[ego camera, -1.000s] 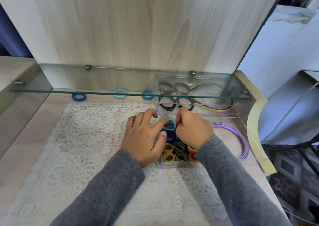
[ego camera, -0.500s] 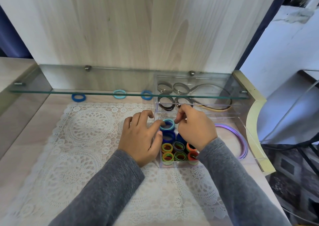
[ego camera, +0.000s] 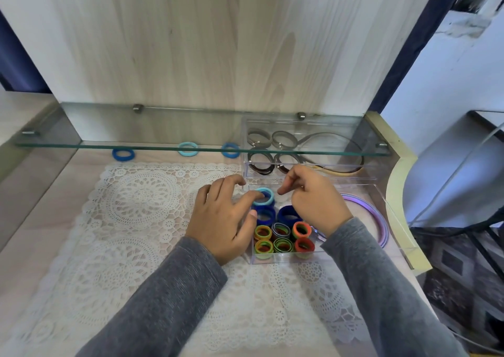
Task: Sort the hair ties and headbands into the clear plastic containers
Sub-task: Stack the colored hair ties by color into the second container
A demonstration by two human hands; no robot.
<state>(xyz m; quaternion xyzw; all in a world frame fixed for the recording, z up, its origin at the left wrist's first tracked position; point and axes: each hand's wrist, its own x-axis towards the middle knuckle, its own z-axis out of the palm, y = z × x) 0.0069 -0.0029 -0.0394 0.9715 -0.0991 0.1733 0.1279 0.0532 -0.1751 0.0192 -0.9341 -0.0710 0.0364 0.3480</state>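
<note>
A small clear container (ego camera: 283, 258) holds rows of hair ties standing on edge: multicoloured ones at the front, dark blue ones (ego camera: 289, 214) behind them. A light blue hair tie (ego camera: 266, 195) sits on top of the back-left dark blue one. My left hand (ego camera: 223, 217) lies beside the container's left wall, fingers spread, index fingertip resting on the light blue tie. My right hand (ego camera: 313, 198) hovers over the container's back right, thumb and forefinger apart, holding nothing. Three blue hair ties (ego camera: 123, 154) (ego camera: 188, 149) (ego camera: 230, 150) lie loose under the glass shelf.
A glass shelf (ego camera: 163, 146) juts out low over the back of the table. Behind the hands, a clear box (ego camera: 313, 175) holds brown ties and thin headbands. A purple headband (ego camera: 379, 220) lies in a clear tray at the right. A lace mat (ego camera: 131, 220) covers the table.
My right hand has let go of the light blue tie and drawn back to the right. The tie now rests on the stack, with my left index finger still on it.
</note>
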